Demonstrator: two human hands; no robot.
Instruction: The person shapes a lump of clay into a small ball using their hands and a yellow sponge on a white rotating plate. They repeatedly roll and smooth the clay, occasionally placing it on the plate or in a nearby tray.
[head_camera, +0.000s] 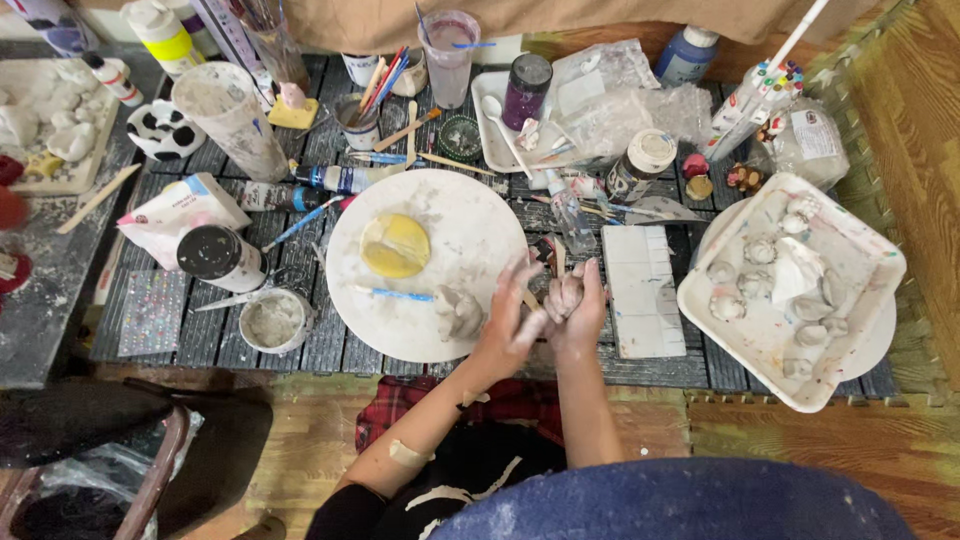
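Observation:
My right hand (578, 305) is closed around a small lump of pale clay (566, 293) at the near edge of the slatted table. My left hand (512, 325) is beside it with the fingers touching the same lump and a thin stick poking out between them. Just left of the hands lies another grey clay lump (458, 312) on a round white board (470, 235). The board also carries a yellow disc (395, 245) and a blue-handled brush (402, 295).
A square white tray (860, 300) with several small clay shapes sits at the right. A white rectangular palette (640, 290) lies beside my hands. Paint bottles, jars, brushes, a cup of cloudy water (448, 45) and a clay tub (273, 320) crowd the table.

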